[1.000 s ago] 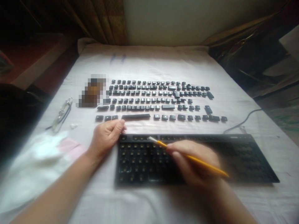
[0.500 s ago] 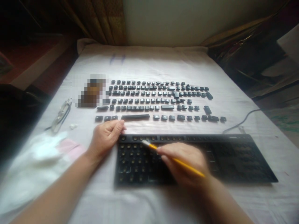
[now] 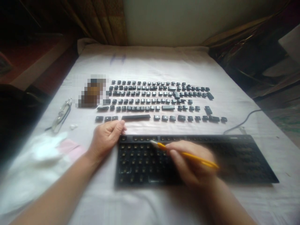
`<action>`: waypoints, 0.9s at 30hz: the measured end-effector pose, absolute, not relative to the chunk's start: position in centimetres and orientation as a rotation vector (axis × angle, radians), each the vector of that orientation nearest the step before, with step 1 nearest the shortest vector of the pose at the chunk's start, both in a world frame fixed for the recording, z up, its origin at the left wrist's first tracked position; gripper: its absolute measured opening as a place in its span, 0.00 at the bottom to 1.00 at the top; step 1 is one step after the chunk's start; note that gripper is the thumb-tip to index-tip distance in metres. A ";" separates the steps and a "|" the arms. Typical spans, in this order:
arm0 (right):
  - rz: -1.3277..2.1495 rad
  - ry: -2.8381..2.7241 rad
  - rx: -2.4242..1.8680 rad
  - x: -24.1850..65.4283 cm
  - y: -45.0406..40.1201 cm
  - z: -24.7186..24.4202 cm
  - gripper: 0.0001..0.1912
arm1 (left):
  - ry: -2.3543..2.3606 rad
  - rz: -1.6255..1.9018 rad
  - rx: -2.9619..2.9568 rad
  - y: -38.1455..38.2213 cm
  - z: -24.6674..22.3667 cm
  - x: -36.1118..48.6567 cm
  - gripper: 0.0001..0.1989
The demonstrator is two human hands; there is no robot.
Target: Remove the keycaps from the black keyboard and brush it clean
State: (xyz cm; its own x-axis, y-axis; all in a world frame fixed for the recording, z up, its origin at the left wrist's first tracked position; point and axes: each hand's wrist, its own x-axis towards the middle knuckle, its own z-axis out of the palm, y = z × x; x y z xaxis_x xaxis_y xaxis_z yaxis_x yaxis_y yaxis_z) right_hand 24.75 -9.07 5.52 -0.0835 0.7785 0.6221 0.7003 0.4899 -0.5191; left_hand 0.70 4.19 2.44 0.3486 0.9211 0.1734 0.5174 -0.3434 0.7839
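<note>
A black keyboard [image 3: 234, 162] with its keycaps off lies on the pale cloth, rows of small light key posts showing. At its upper left corner, my left hand [image 3: 106, 136] is closed, fingers curled, gripping the edge. My right hand [image 3: 193, 159] pinches a slim brush [image 3: 199, 159] with a yellow handle and white bristles. The bristle tip is at the upper key rows, left of the keyboard's middle. Part of the keyboard is hidden under my right hand. Beyond it, loose black keycaps stand in several rows, with the long spacebar [image 3: 136, 117] just past my left hand.
Eyeglasses [image 3: 62, 114] lie at the left, near small white bits [image 3: 73, 127]. A crumpled white and pink cloth [image 3: 44, 159] is beside my left forearm. A blurred-out item [image 3: 91, 93] sits left of the keycaps. A dark cable [image 3: 243, 120] runs off to the right.
My right hand and the brush have moved to the right along the upper key rows, and the handle has swung a little flatter. My left hand and the keyboard have stayed put.
</note>
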 end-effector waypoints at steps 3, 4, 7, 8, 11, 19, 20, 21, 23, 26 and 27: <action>0.131 -1.834 -1.241 24.7 -9.0 5.2 0.09 | 1.250 0.826 1.987 4.2 2.5 0.7 0.18; 0.140 -1.837 -1.235 24.7 -9.0 5.0 0.09 | 1.253 0.825 1.987 4.1 2.5 0.7 0.18; 0.161 -1.825 -1.219 24.6 -9.0 4.8 0.10 | 1.266 0.817 1.986 4.1 2.4 0.6 0.18; 0.168 -1.818 -1.216 24.6 -9.0 4.7 0.10 | 1.269 0.814 1.985 4.1 2.5 0.6 0.19; 0.192 -1.810 -1.208 24.5 -9.0 4.8 0.11 | 1.269 0.811 1.982 4.1 2.5 0.7 0.19; 0.230 -1.726 -1.216 24.7 -9.2 5.3 0.13 | 1.279 0.806 1.979 4.1 2.6 0.7 0.19; 0.221 -1.711 -1.225 24.8 -9.2 5.4 0.13 | 1.276 0.804 1.978 4.1 2.6 0.7 0.19; 0.208 -1.704 -1.236 24.9 -9.3 5.4 0.12 | 1.273 0.803 1.979 4.1 2.5 0.7 0.19; 0.171 -1.707 -1.253 25.1 -9.2 5.4 0.11 | 1.271 0.806 1.982 4.1 2.5 0.6 0.19; 0.158 -1.757 -1.272 25.2 -9.1 5.4 0.10 | 1.272 0.812 1.984 4.2 2.5 0.6 0.19; 0.163 -1.777 -1.271 25.2 -9.0 5.4 0.10 | 1.271 0.815 1.983 4.2 2.5 0.6 0.18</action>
